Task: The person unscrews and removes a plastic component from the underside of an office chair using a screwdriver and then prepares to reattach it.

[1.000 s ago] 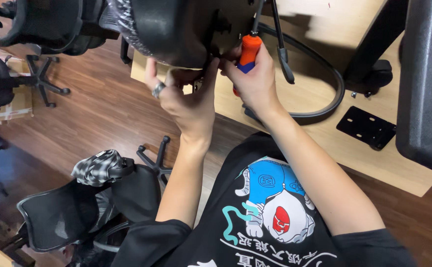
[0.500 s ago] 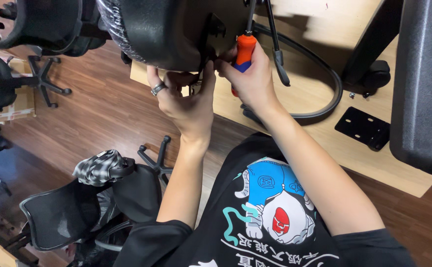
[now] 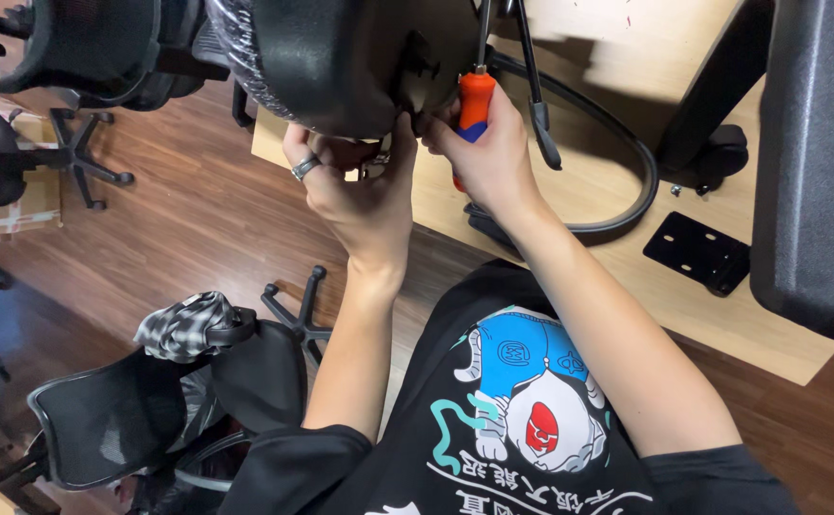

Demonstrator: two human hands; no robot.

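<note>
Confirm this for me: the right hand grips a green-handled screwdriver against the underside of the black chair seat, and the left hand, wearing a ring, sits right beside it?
Not quite. In the head view the screwdriver has an orange handle, not green. The rest holds: the right hand grips it at the black chair seat, and the left hand, with a ring, is right beside it.

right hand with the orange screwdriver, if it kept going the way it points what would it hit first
The right hand points the orange-handled screwdriver up at the black chair part. It would probably meet that part's fitting first; the tip is hidden, so depth is unclear.
</note>
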